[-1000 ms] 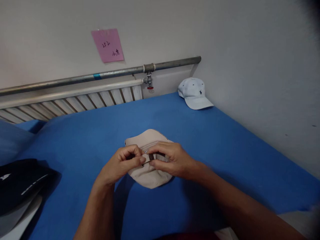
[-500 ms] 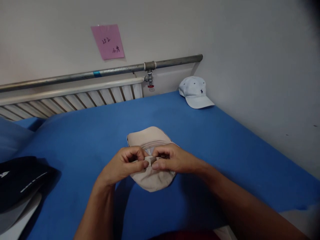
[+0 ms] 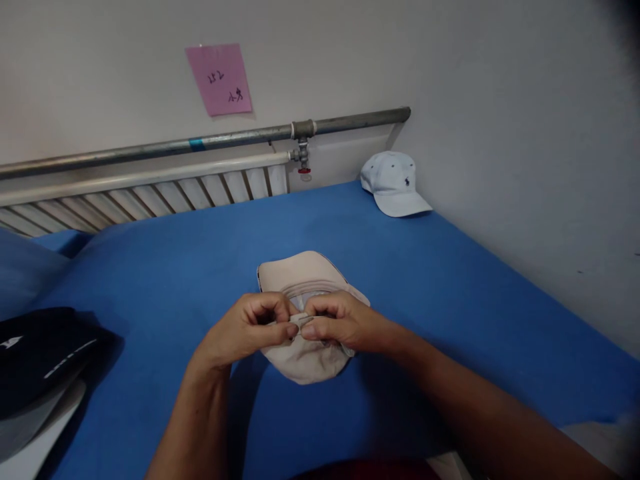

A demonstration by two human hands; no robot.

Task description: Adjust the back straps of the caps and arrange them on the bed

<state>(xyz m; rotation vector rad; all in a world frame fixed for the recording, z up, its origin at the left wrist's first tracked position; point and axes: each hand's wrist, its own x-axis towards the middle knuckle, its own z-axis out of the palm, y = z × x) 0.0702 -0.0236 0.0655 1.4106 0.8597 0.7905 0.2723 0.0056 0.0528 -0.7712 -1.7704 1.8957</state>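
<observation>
Left hand [image 3: 245, 330] and right hand [image 3: 340, 323] side by side, fingers pinching the beige cap [image 3: 305, 353] strap

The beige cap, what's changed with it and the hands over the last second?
Both hands, left hand and right hand, have closed together on the strap of the beige cap, hiding the dark buckle seen earlier. The grip is unchanged. The light blue cap and dark cap stayed put.

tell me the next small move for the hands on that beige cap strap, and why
Probably pull the strap ends apart or through a bit further. Both the left hand and the right hand pinch the back strap of the beige cap, fingertips meeting over it, with the cap resting on the blue sheet.
</observation>
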